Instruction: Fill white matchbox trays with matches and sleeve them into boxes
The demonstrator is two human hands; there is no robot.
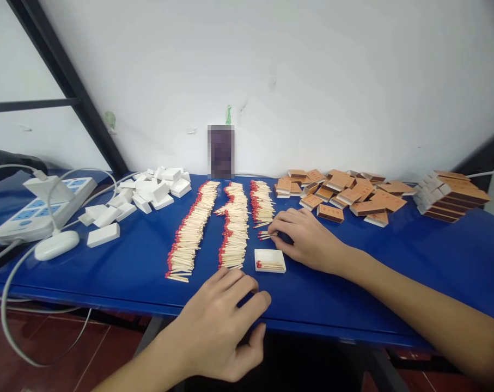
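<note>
My right hand (306,239) pinches a few red-tipped matches (263,236) just below the right-hand row of matches (262,202). Close by on the blue table lies a small white matchbox tray (276,255), with some matches along its near side. My left hand (226,321) is at the table's front edge, its fingers curved and the thumb apart, with nothing seen in it. Its fingertips are by the lower end of the middle row of matches (235,226). Farther left runs a longer row of matches (191,231), red heads facing left.
White matchbox trays (159,190) lie heaped at the back left. Brown matchbox sleeves (348,190) are scattered at the back right, beside stacked matchboxes (453,197). A power strip (10,220) and a white charger-like case (56,245) with cables occupy the left end.
</note>
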